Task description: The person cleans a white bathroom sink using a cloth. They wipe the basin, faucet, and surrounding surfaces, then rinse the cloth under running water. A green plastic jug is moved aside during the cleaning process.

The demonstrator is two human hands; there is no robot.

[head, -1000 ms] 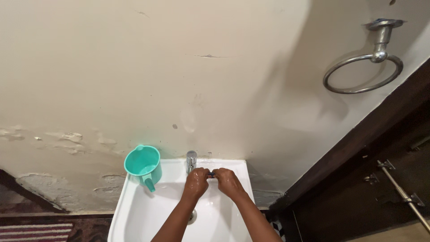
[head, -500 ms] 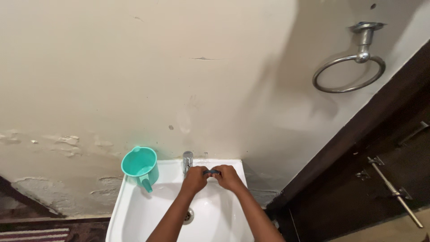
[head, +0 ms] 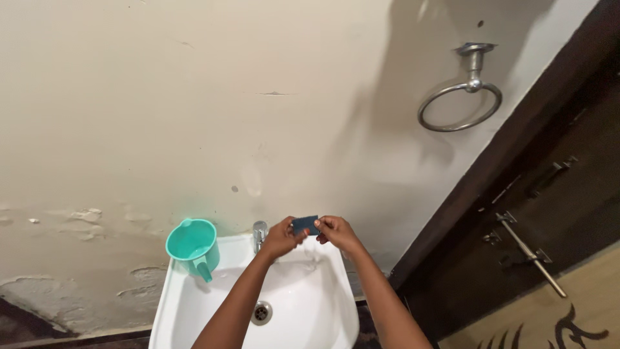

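Both hands pinch a small dark blue pad [head: 305, 225] above the back rim of the white basin [head: 194, 304]: left hand [head: 281, 238] at its nine o'clock edge, right hand [head: 336, 232] at three. The tap [head: 259, 234] stands just beside the left hand at nine o'clock; the green jug [head: 192, 245] sits farther that way. Open bowl lies at six.

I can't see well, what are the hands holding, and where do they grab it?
A small dark blue flat piece, pinched at its left end by the left hand and its right end by the right hand.

Small dark blue-grey pad [head: 305, 225], flat, pinched above basin.
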